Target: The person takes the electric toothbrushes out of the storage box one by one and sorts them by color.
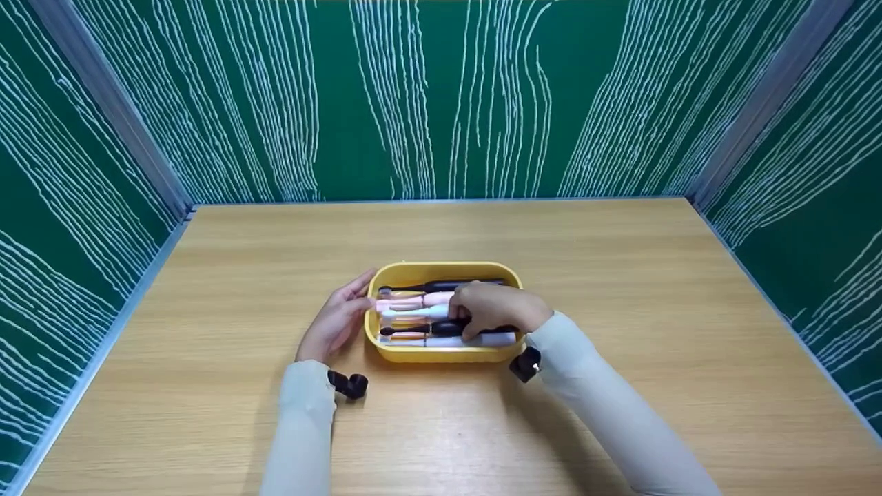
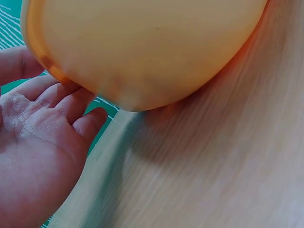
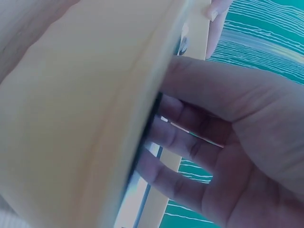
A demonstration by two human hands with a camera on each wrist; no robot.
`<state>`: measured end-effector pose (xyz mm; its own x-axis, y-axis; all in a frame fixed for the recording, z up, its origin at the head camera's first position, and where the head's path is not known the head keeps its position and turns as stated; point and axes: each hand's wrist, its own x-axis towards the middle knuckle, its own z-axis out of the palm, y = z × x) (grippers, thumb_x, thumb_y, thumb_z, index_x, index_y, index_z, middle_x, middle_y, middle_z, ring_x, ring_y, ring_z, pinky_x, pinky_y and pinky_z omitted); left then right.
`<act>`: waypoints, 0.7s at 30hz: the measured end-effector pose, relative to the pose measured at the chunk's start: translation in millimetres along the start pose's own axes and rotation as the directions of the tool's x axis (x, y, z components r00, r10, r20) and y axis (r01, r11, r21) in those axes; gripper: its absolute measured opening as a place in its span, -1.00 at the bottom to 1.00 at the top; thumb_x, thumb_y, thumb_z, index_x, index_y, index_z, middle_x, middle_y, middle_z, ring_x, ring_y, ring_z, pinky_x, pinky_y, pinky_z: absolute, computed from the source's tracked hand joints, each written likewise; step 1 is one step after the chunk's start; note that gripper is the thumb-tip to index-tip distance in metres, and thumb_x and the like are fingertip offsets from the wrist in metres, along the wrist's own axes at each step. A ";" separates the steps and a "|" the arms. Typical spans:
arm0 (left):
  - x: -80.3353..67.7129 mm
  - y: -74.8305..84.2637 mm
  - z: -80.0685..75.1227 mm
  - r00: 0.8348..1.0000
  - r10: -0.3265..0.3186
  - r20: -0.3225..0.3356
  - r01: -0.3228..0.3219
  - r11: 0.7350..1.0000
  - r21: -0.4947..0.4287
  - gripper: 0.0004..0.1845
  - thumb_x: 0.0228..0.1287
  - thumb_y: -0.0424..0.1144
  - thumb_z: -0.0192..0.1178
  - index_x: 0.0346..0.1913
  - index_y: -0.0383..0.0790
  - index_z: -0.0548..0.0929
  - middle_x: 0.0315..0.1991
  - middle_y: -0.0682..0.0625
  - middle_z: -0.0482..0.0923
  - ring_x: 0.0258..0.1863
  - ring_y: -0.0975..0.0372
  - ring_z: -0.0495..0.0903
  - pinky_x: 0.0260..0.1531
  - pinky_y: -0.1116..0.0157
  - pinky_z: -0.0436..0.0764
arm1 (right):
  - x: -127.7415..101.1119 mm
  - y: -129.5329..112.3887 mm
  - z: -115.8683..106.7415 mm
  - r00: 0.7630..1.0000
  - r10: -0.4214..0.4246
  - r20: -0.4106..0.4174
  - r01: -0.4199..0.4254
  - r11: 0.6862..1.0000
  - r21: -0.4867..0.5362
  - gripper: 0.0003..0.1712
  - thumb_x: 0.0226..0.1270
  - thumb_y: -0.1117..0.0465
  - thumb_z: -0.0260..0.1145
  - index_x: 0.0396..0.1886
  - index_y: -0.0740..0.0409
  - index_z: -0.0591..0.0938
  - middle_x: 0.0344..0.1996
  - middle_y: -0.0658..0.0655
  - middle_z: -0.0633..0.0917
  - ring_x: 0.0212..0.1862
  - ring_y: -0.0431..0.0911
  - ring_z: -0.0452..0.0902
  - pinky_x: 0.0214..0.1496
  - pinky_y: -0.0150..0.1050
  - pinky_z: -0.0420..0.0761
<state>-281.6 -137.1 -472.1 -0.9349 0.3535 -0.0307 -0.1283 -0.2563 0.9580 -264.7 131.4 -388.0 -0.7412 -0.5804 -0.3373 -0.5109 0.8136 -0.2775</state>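
Observation:
A yellow bin (image 1: pixel 444 355) stands on the table, holding several electric toothbrushes side by side, heads to the left. My left hand (image 1: pixel 336 322) grips the bin's left end, thumb over the rim and fingers along the outside; the left wrist view shows the fingers (image 2: pixel 71 102) against its wall. From above, my right hand (image 1: pixel 499 306) reaches into the bin and pinches a black electric toothbrush (image 1: pixel 446 328) by its handle. In front of it lies a white toothbrush (image 1: pixel 441 342); behind are a pale blue one (image 1: pixel 417 313), a pink one (image 1: pixel 413 302) and a dark one (image 1: pixel 441 286). The right hand partly covers their handles.
The wooden table (image 1: pixel 275 241) extends around the bin on all sides. Green panels (image 1: pixel 344 103) with wavy white lines enclose it at the back and both sides, joined by grey corner posts (image 1: pixel 765 103). A black wrist camera (image 1: pixel 350 386) sits on the left sleeve, another (image 1: pixel 526 365) on the right.

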 end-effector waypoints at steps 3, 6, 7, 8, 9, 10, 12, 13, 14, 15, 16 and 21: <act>0.0 0.2 0.1 1.000 0.000 0.002 0.000 1.000 0.002 -0.26 0.22 -0.60 -0.07 0.48 -0.40 0.00 0.52 -0.23 -0.02 0.49 0.03 0.05 0.47 0.21 0.11 | -0.6 -1.0 -0.2 1.000 0.018 0.011 -0.018 1.000 0.013 -0.66 0.12 0.17 0.47 -0.07 0.06 0.66 -0.23 0.02 0.62 -0.17 -0.09 0.47 0.10 -0.19 0.57; -0.7 0.6 0.7 1.000 -0.003 0.002 0.003 1.000 -0.005 -0.26 0.22 -0.60 -0.07 0.48 -0.39 0.00 0.52 -0.22 -0.04 0.50 0.03 0.04 0.48 0.22 0.11 | -1.8 -1.4 -0.1 1.000 0.010 0.016 -0.011 1.000 0.016 -0.66 0.11 0.17 0.47 -0.09 0.06 0.66 -0.24 0.00 0.62 -0.18 -0.10 0.47 0.08 -0.19 0.57; -1.2 0.8 0.8 1.000 -0.001 0.007 0.001 1.000 -0.007 -0.26 0.23 -0.60 -0.08 0.48 -0.39 -0.01 0.52 -0.23 -0.04 0.50 0.02 0.03 0.48 0.21 0.10 | -2.4 -1.5 -0.4 1.000 0.009 0.017 -0.009 1.000 0.015 -0.66 0.11 0.17 0.48 -0.09 0.06 0.67 -0.25 0.00 0.62 -0.18 -0.10 0.47 0.07 -0.20 0.57; -1.7 1.0 1.0 1.000 0.000 0.007 0.000 1.000 -0.007 -0.26 0.23 -0.60 -0.08 0.49 -0.39 -0.01 0.53 -0.22 -0.05 0.50 0.02 0.03 0.48 0.21 0.10 | -2.9 -1.5 -0.4 1.000 0.008 0.019 -0.008 1.000 0.017 -0.66 0.11 0.16 0.48 -0.09 0.06 0.67 -0.25 -0.01 0.62 -0.18 -0.11 0.46 0.07 -0.20 0.57; -1.9 1.1 1.1 1.000 -0.001 0.006 0.001 1.000 -0.006 -0.26 0.23 -0.60 -0.08 0.49 -0.39 -0.01 0.53 -0.22 -0.05 0.50 0.03 0.02 0.48 0.22 0.09 | -3.3 -1.6 -0.5 1.000 0.005 0.021 -0.005 1.000 0.016 -0.66 0.10 0.16 0.48 -0.09 0.06 0.67 -0.25 -0.01 0.62 -0.19 -0.11 0.46 0.06 -0.20 0.57; -2.3 1.1 1.4 1.000 -0.001 0.004 0.001 1.000 -0.009 -0.26 0.24 -0.60 -0.08 0.49 -0.38 -0.01 0.53 -0.22 -0.05 0.50 0.03 0.02 0.48 0.22 0.09 | -3.6 -1.6 -0.4 1.000 0.005 0.024 -0.005 1.000 0.021 -0.66 0.10 0.15 0.48 -0.10 0.06 0.67 -0.25 -0.01 0.62 -0.18 -0.11 0.46 0.06 -0.20 0.57; -2.5 1.2 1.8 1.000 -0.002 0.002 0.002 1.000 -0.009 -0.27 0.24 -0.60 -0.08 0.49 -0.38 0.00 0.53 -0.21 -0.05 0.50 0.03 0.02 0.49 0.22 0.09 | -4.1 -2.0 -0.4 0.999 0.020 0.036 -0.021 0.999 0.031 -0.67 0.10 0.15 0.49 -0.11 0.03 0.67 -0.26 -0.03 0.62 -0.18 -0.12 0.47 0.06 -0.22 0.57; -2.4 1.3 2.1 1.000 -0.006 -0.003 0.006 1.000 -0.011 -0.27 0.24 -0.60 -0.08 0.49 -0.37 0.01 0.53 -0.20 -0.04 0.50 0.04 0.03 0.48 0.22 0.10 | -4.4 -2.5 -0.4 0.999 0.034 0.042 -0.035 0.999 0.040 -0.66 0.09 0.15 0.49 -0.10 0.00 0.67 -0.26 -0.04 0.62 -0.17 -0.12 0.47 0.07 -0.23 0.57; -2.3 1.4 2.5 1.000 -0.009 -0.009 0.009 1.000 -0.010 -0.27 0.25 -0.60 -0.08 0.49 -0.36 0.01 0.53 -0.20 -0.04 0.50 0.04 0.03 0.48 0.22 0.10 | -4.5 -2.9 -0.1 0.998 0.042 0.047 -0.044 0.998 0.044 -0.66 0.09 0.15 0.49 -0.10 -0.01 0.66 -0.26 -0.05 0.62 -0.17 -0.12 0.48 0.07 -0.24 0.58; -2.2 1.5 2.8 1.000 -0.013 -0.015 0.013 1.000 -0.010 -0.28 0.25 -0.60 -0.08 0.49 -0.36 0.03 0.53 -0.19 -0.03 0.50 0.05 0.04 0.48 0.22 0.11 | -4.6 -3.4 0.0 0.997 0.048 0.052 -0.050 0.998 0.045 -0.67 0.10 0.15 0.48 -0.10 -0.03 0.66 -0.27 -0.05 0.62 -0.18 -0.12 0.49 0.06 -0.25 0.59; -2.1 1.6 3.1 1.000 -0.014 -0.020 0.014 1.000 -0.009 -0.28 0.25 -0.60 -0.08 0.49 -0.35 0.03 0.53 -0.18 -0.03 0.50 0.05 0.05 0.48 0.22 0.12 | -4.6 -3.9 0.3 0.997 0.054 0.058 -0.057 0.997 0.048 -0.67 0.10 0.15 0.48 -0.10 -0.04 0.66 -0.27 -0.06 0.62 -0.19 -0.13 0.50 0.05 -0.26 0.60; -1.9 1.2 4.2 1.000 -0.005 -0.028 0.005 1.000 0.007 -0.28 0.24 -0.60 -0.08 0.48 -0.37 0.04 0.52 -0.19 0.00 0.49 0.06 0.06 0.48 0.21 0.11 | -4.7 -6.1 2.4 0.998 0.023 0.050 -0.023 1.000 -0.002 -0.70 0.11 0.16 0.48 -0.13 -0.04 0.65 -0.29 -0.05 0.63 -0.24 -0.13 0.50 -0.04 -0.31 0.61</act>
<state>-278.5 -134.3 -469.7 -0.9432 0.3292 -0.0438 -0.1311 -0.2481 0.9598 -257.1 129.1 -386.9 -0.7301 -0.5622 -0.3884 -0.4945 0.8270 -0.2674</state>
